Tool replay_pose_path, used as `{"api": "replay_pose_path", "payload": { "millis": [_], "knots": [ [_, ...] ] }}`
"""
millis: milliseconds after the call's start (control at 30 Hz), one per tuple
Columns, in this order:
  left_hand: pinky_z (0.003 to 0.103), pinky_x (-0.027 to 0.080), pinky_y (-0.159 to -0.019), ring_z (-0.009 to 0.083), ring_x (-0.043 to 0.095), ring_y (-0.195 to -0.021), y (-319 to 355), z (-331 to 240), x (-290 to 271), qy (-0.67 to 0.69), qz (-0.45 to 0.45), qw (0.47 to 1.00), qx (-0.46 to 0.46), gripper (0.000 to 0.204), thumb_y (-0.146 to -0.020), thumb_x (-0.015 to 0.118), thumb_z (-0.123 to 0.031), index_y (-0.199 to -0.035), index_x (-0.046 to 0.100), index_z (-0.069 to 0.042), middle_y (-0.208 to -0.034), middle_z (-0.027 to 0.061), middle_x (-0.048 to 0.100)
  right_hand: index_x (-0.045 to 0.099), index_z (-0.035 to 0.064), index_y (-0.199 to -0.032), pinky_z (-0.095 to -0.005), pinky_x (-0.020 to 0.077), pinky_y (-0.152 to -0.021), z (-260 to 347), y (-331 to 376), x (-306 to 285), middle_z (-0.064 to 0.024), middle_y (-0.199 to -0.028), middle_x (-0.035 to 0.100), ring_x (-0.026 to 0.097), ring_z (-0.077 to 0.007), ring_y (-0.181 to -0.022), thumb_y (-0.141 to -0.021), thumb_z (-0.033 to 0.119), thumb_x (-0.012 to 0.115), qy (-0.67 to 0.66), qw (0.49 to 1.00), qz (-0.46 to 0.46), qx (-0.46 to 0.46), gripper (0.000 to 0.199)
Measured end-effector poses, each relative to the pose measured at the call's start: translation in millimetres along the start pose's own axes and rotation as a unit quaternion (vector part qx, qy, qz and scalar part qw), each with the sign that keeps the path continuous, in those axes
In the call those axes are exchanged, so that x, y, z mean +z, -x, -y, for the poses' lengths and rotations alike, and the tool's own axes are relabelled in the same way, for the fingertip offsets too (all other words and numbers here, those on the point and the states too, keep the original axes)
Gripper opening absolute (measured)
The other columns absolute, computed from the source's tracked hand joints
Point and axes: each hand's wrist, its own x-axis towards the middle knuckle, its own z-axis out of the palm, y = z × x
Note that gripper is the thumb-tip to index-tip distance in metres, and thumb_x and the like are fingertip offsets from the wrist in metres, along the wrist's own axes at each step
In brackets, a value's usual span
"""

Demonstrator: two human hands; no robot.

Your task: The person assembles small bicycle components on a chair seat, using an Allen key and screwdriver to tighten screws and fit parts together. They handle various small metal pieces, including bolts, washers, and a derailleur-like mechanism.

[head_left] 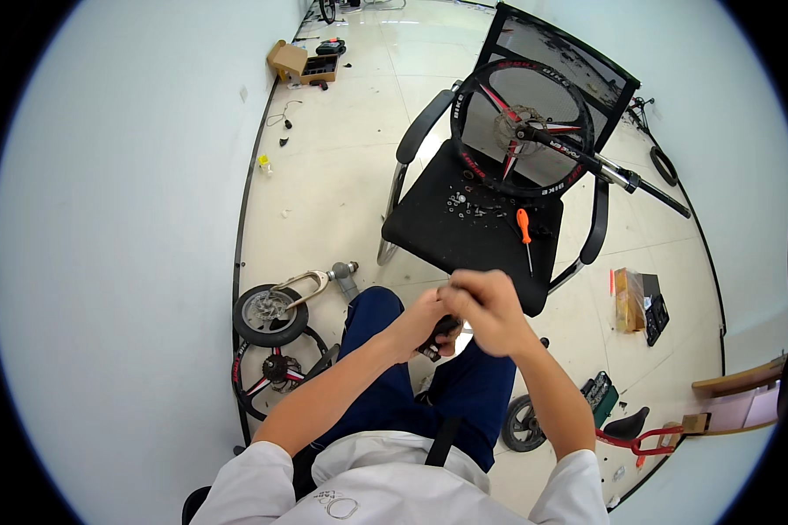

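Observation:
Both hands meet over my lap, just in front of the chair seat. My left hand [421,322] is wrapped round a small black part [445,330] with a metallic lower end; its exact kind is hard to make out. My right hand [488,308] is closed just above and against the left, slightly blurred. Whatever its fingers pinch is hidden. On the black chair seat [429,219] beyond lie an orange-handled screwdriver [524,229] and several small nuts and metal bits [460,206]. A bike wheel [458,150] with a fork tube [620,173] leans on the backrest.
Left of my legs lie a small tyred wheel [240,316] with a pale fork [311,284] and another wheel [239,372]. To the right are a black tool case [659,319], a green socket box [602,402] and a red frame [643,442]. An open cardboard box [287,59] sits far left.

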Motion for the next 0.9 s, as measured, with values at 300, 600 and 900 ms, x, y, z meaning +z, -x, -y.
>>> {"api": "replay_pose_path", "payload": {
  "millis": [300,600,900],
  "knots": [
    [0.031,0.040,-0.043,0.0116,0.041,-0.045,-11.9,11.8,-21.7,-0.091,-0.072,0.986,0.116,0.007,-0.091,0.050,-0.009,-0.093,0.048,-0.002,-0.059,0.0041,0.044,0.046,0.0092,-0.070,-0.0254,0.0154,-0.044,-53.4,-30.4,2.1,0.0081,-0.059,0.026,0.020,-0.0043,-0.048,-0.104,0.032,0.058,-0.453,0.864,-0.197,0.097,0.042],
    [0.028,0.039,-0.040,0.0103,0.048,-0.043,-18.3,34.4,-46.3,-0.233,-0.123,0.948,0.177,0.011,-0.090,0.053,-0.008,-0.096,0.049,0.000,-0.062,0.0028,0.048,0.049,0.0107,-0.075,-0.0247,0.0156,-0.044,-104.6,-31.4,12.6,0.0082,-0.059,0.025,0.020,-0.0045,-0.047,-0.104,0.036,0.057,-0.561,0.782,-0.236,0.133,0.039],
    [0.036,0.053,-0.062,0.0217,0.062,-0.071,-15.3,38.6,-64.9,0.007,-0.011,0.990,0.137,0.039,-0.104,0.036,-0.036,-0.114,0.052,-0.001,-0.094,0.0156,0.060,0.046,0.0099,-0.073,-0.0258,0.0157,-0.044,-89.1,-33.7,21.2,0.0068,-0.059,0.028,0.022,-0.0044,-0.047,-0.105,0.035,0.055,-0.437,0.857,-0.254,0.097,0.042]
  ]
}}
